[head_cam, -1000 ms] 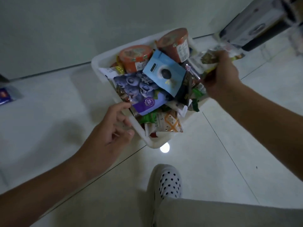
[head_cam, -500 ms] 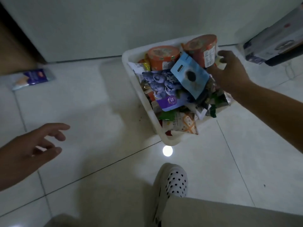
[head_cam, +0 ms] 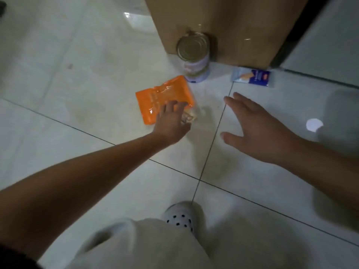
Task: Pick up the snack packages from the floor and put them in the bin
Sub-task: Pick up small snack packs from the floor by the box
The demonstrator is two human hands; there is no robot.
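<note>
In the head view, an orange snack package lies flat on the white tiled floor. It is a glossy, slightly crumpled pouch with faint pale print, and its lower right corner shows a lighter picture patch. Its upper corner is just beside the base of a can.

The left hand reaches down onto the pouch. Its fingers are stretched out and laid on the lower right part of the package, touching it from above, and the thumb sits by the pale corner. The fingers are not curled round the pouch, and the pouch lies flat on the tile.

The right hand hangs above the floor to the right, palm down and spread wide, holding nothing.

The can stands upright, with a gold ribbed lid and a pale lilac label, close against a brown cardboard box. To its right, at the foot of the box, a small blue and white packet lies flat, well apart from both hands.

At the bottom are a pale trouser leg and a white shoe with black dots.
</note>
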